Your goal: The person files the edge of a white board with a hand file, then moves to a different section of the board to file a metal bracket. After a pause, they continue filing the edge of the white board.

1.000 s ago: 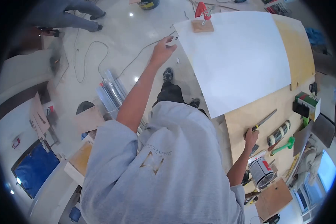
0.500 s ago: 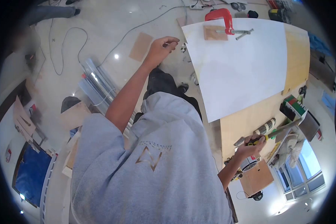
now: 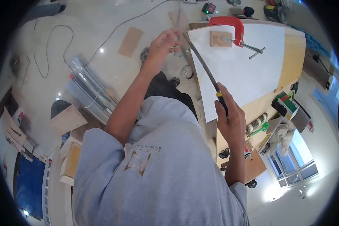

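Note:
My right hand (image 3: 231,116) is wrapped round the black and yellow handle of a long file-like tool (image 3: 203,64). The tool's dark blade slants up and left over the edge of a white panel (image 3: 245,67), its tip close to my left hand (image 3: 165,45). My left hand hangs beside the panel's upper left corner, fingers loosely curled and apart, with nothing seen in it. A red clamp (image 3: 238,30) sits at the panel's top edge, its screw over a small wooden block (image 3: 219,39).
Under the panel lies a wooden bench top (image 3: 222,140), with a green tool (image 3: 259,129) and a green box (image 3: 288,103) on it. Clear-wrapped lengths (image 3: 90,83) and a thin cable (image 3: 135,18) lie on the floor. Another person's leg (image 3: 41,10) shows at upper left.
My right hand has moved up and left from the bench's tool area, bringing the tool over the panel's left edge. My left hand's fingers have opened. The view has shifted slightly.

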Demonstrator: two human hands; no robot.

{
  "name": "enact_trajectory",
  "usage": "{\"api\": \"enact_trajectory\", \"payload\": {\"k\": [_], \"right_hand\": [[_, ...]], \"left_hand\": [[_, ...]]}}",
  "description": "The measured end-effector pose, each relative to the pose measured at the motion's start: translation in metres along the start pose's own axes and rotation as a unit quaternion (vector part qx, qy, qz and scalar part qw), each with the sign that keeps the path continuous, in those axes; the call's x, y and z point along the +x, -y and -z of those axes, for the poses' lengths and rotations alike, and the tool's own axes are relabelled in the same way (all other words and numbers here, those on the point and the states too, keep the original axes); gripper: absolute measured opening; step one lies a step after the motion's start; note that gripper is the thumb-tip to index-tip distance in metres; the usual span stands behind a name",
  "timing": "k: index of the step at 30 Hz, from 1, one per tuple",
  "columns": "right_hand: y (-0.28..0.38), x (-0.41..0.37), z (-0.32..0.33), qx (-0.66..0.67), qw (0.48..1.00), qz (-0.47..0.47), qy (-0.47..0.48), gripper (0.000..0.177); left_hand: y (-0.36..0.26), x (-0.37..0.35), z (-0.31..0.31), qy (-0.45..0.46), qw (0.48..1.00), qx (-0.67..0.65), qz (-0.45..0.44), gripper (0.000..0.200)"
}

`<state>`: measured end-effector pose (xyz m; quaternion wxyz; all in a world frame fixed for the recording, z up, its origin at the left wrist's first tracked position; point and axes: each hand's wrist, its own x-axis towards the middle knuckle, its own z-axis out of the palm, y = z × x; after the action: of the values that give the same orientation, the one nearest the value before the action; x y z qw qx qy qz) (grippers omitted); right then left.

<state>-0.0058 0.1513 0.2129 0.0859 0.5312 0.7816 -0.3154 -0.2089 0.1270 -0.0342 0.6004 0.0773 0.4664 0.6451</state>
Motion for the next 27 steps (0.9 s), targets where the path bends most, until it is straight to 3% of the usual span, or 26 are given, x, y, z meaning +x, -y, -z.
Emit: {"api": "enact_trajectory", "payload": {"k": [5, 8, 18, 27], "right_hand": [[0.021, 0.031, 0.001, -0.039, 0.996, -0.016, 0.08, 0.046], [0.031, 0.043, 0.0, -0.01, 0.998, -0.014, 0.061, 0.041], [0.084, 0.09, 0.018, -0.107, 0.993, -0.044, 0.04, 0.029], [0.089, 0.117, 0.008, -0.181, 0.978, -0.07, 0.078, 0.027]], "left_hand": [[0.024, 0.007, 0.01, -0.012, 0.999, 0.029, 0.001, 0.045], [0.033, 0.017, 0.012, -0.023, 0.997, -0.063, 0.038, 0.043], [0.033, 0.037, -0.007, -0.056, 0.993, -0.099, 0.021, 0.05], [0.069, 0.045, -0.006, -0.087, 0.987, -0.108, 0.083, 0.045]]}}
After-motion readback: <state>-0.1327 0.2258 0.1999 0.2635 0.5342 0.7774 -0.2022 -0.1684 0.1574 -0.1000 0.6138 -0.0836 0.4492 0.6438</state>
